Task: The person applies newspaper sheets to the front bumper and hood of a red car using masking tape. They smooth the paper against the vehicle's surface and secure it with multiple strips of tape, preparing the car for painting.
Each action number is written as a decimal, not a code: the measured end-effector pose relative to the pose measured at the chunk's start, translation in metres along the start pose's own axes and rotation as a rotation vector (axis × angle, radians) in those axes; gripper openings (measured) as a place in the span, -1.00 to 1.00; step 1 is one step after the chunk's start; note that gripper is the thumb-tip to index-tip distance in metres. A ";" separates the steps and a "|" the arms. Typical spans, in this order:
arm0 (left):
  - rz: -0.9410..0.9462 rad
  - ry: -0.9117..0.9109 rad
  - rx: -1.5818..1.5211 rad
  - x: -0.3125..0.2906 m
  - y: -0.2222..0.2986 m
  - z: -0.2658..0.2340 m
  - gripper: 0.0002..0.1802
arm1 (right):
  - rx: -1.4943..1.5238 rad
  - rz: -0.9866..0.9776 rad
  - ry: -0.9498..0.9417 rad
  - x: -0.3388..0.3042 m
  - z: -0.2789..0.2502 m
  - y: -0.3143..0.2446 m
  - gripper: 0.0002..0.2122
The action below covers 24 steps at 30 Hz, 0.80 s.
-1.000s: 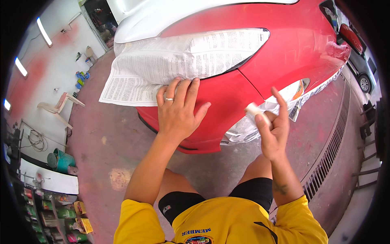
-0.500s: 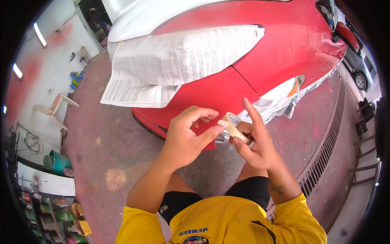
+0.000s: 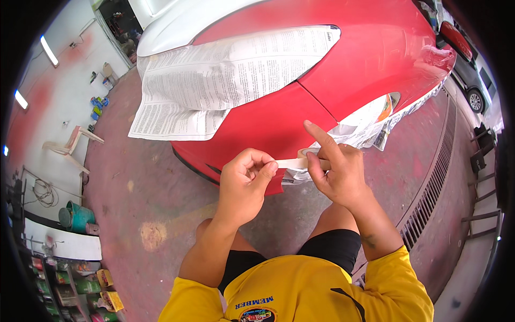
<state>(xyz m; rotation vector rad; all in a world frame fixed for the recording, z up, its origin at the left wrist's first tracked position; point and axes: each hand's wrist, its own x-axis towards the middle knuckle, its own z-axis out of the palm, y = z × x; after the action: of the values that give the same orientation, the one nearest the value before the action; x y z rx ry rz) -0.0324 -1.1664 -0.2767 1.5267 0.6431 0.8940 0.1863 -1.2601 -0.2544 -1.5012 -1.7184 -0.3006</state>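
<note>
My left hand [image 3: 242, 185] pinches the free end of a pale strip of masking tape [image 3: 290, 163] between thumb and fingers. The strip stretches across to the roll, which my right hand [image 3: 341, 170] grips, its index finger pointing up and away. Most of the roll is hidden behind the right hand's fingers. Both hands are in front of a red car bumper [image 3: 271, 121]. Newspaper sheets [image 3: 214, 75] cover the headlight area above, their lower left corner hanging loose. More paper [image 3: 370, 121] covers an opening lower on the right side of the bumper.
A floor drain grate [image 3: 434, 177] runs along the right. At left stand a plastic chair [image 3: 70, 147], a teal bucket [image 3: 80, 216] and a shelf of cans and bottles [image 3: 75, 284]. Another car [image 3: 472, 88] is at the far right.
My left hand has drawn a short length of tape off the roll, moving slightly left and down. The right hand has turned, so its fingers now hide most of the roll.
</note>
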 end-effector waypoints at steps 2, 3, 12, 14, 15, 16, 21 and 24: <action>0.115 0.127 -0.020 -0.009 -0.001 0.005 -0.93 | -0.062 -0.068 0.077 0.001 0.005 0.006 -0.50; 0.232 0.233 -0.041 -0.014 0.000 0.016 -0.93 | -0.205 0.052 0.350 -0.003 0.009 0.030 -0.54; 0.545 0.092 0.206 0.005 0.039 -0.017 -0.90 | 0.350 0.086 0.206 0.036 -0.047 -0.005 -0.71; 0.548 0.076 0.222 0.010 0.042 -0.016 -0.90 | 0.349 -0.021 0.040 0.052 -0.048 -0.010 -0.72; 0.519 0.095 0.204 0.010 0.046 -0.013 -0.91 | 0.364 -0.043 -0.009 0.059 -0.047 -0.009 -0.74; 0.491 0.119 0.184 0.011 0.048 -0.011 -0.91 | 0.379 -0.069 -0.062 0.064 -0.047 -0.010 -0.76; 0.488 0.127 0.197 0.013 0.046 -0.015 -0.91 | 0.294 -0.127 -0.116 0.070 -0.040 -0.014 -0.83; 0.476 0.139 0.171 0.018 0.045 -0.012 -0.89 | 0.214 -0.125 -0.053 0.069 -0.033 -0.012 -0.83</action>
<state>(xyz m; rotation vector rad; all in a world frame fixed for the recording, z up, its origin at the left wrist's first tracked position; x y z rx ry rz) -0.0366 -1.1522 -0.2293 1.8216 0.4682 1.3410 0.1920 -1.2353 -0.1811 -1.2602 -1.8278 -0.1365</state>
